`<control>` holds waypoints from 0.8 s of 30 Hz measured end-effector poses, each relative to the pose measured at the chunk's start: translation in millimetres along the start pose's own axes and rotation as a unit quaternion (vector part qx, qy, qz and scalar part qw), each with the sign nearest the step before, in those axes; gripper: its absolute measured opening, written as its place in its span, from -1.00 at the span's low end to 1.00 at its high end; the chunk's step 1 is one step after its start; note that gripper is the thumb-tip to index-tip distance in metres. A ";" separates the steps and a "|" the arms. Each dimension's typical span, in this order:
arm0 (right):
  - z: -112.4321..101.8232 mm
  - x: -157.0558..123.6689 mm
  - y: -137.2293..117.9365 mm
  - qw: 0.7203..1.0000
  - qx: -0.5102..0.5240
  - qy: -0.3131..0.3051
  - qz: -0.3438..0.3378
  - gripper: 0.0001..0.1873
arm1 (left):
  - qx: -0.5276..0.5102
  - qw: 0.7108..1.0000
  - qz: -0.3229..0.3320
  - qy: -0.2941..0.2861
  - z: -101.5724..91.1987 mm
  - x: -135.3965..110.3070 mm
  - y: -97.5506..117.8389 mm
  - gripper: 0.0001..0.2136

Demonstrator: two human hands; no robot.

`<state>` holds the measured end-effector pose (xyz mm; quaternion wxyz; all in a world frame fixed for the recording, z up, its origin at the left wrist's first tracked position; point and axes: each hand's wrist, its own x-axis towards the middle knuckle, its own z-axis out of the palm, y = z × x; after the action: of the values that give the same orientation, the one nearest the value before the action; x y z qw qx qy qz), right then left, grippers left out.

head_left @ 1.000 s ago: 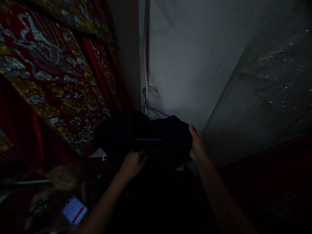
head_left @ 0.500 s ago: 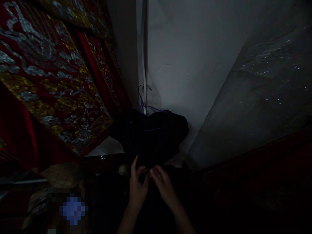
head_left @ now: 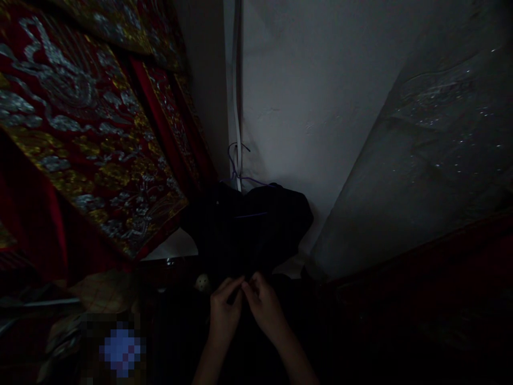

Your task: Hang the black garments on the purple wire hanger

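While the dark garment [head_left: 248, 240] hangs on the purple hanger [head_left: 255, 179], the left hand [head_left: 225, 303] and right hand [head_left: 263, 305] nearly meet at its front, any grasp too dark to tell; a downward tug could unseat it.

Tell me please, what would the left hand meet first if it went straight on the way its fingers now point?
Most likely the right hand, whose fingertips lie just beyond those of the left hand. The dark garment may come between; it is too dark to judge depth.
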<state>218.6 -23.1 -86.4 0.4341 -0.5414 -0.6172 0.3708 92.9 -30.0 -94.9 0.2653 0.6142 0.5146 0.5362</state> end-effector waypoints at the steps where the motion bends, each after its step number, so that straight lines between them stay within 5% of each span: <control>1: -1.4 0.1 -1.0 1.000 0.004 0.006 -0.003 -0.67 | 0.002 1.000 0.000 -0.004 0.5 -0.2 -0.3 -0.77; 10: -12.5 7.8 -7.6 0.982 0.144 -0.103 0.058 -0.51 | -0.026 0.997 -0.065 0.020 8.2 -6.6 -0.8 -0.79; 13: -26.2 34.9 -37.3 0.974 0.205 -0.065 0.065 -0.53 | -0.030 0.998 -0.056 0.004 14.4 -6.1 2.3 -0.82; 19: -58.3 103.3 -132.2 0.964 0.251 0.038 -0.079 -0.59 | 0.010 0.999 -0.040 -0.020 27.7 5.0 -25.4 -0.87; 22: -56.5 107.5 -148.9 0.957 0.268 0.039 -0.107 -0.60 | 0.005 0.995 -0.027 -0.092 16.6 26.9 -22.8 -0.88; 24: -51.9 100.5 -145.6 0.955 0.275 0.042 -0.106 -0.60 | 0.018 0.991 0.006 -0.132 0.4 49.6 -1.6 -0.80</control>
<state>213.1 55.6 80.3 0.6286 -0.3471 -0.5266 0.4551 87.6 16.1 -77.3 0.3167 0.6874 0.4810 0.4425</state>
